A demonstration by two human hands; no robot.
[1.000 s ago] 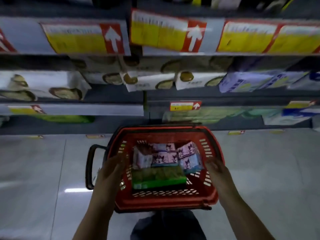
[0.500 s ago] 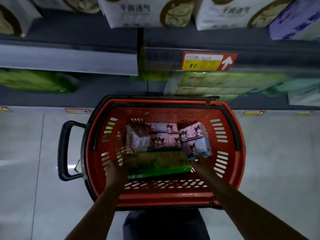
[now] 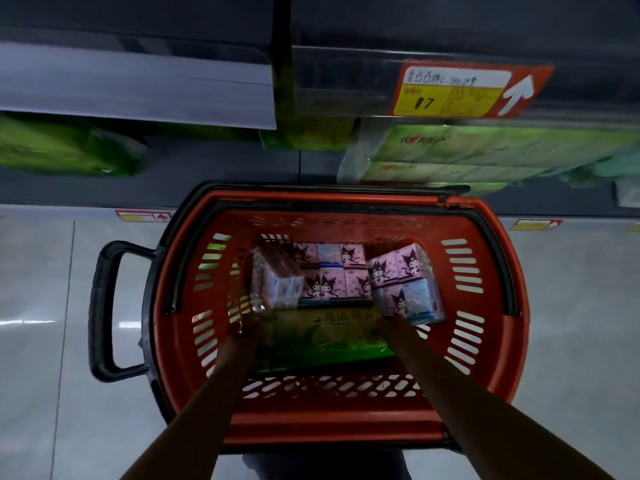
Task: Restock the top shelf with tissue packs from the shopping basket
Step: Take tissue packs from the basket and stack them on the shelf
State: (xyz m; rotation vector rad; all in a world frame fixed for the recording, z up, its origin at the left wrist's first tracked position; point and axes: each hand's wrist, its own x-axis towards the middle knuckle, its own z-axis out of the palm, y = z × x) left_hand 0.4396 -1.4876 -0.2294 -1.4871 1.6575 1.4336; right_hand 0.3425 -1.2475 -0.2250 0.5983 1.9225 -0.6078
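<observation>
A red shopping basket (image 3: pixel 485 382) with black handles stands on the floor below me. Pink cartoon-printed tissue packs (image 3: pixel 330 271) lie at its far side, and a green pack (image 3: pixel 329 341) lies nearer me. My left hand (image 3: pixel 242 325) reaches in and grips the lower corner of the left tissue pack (image 3: pixel 280 285), which is tilted and blurred. The right tissue pack (image 3: pixel 405 282), also tilted, is held from below by my right hand (image 3: pixel 386 327), whose fingers are hidden under it. The top shelf is out of view.
Low store shelves run across the top, with green packs at the left (image 3: pixel 62 150) and pale green packs at the right (image 3: pixel 485 154). A yellow and red price tag (image 3: pixel 464 91) hangs on the shelf rail. Grey floor tiles (image 3: pixel 581 323) flank the basket.
My view dropped from the upper shelves towards the basket. Both hands moved from the basket's sides down into it and took hold of the left and right tissue packs.
</observation>
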